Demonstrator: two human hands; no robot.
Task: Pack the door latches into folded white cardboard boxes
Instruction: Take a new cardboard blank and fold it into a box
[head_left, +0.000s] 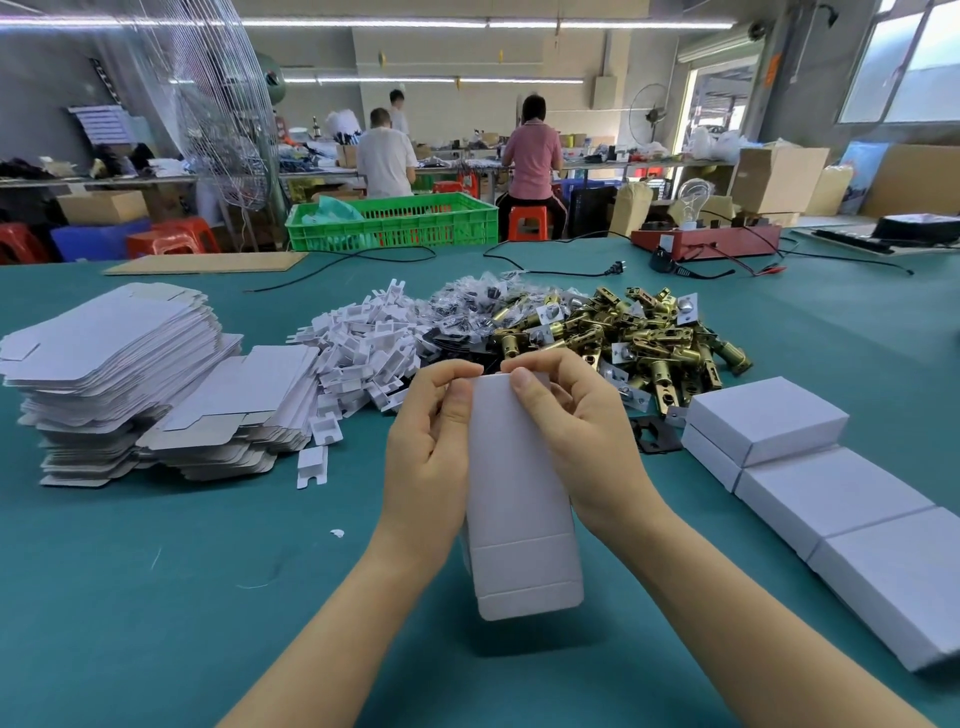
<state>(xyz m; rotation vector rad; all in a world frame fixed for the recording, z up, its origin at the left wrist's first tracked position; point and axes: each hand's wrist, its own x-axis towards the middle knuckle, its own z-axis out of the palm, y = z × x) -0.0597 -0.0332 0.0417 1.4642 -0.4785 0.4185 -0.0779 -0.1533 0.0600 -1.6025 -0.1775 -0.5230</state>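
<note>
Holding a white cardboard box (522, 499) upright over the green table (156, 597), both hands pinch its top edge — left hand (431, 447) and right hand (582, 431), thumbs pressed on the near face. Its bottom flap hangs unfolded, so this box looks unfinished. To the right, closed boxes (810, 467) lie in a row, apparently packed. Beyond the hands a heap of brass door latches (623, 338) waits — beside white inserts (363, 343) and tall stacks of flat box blanks (119, 374). Much remains.
</note>
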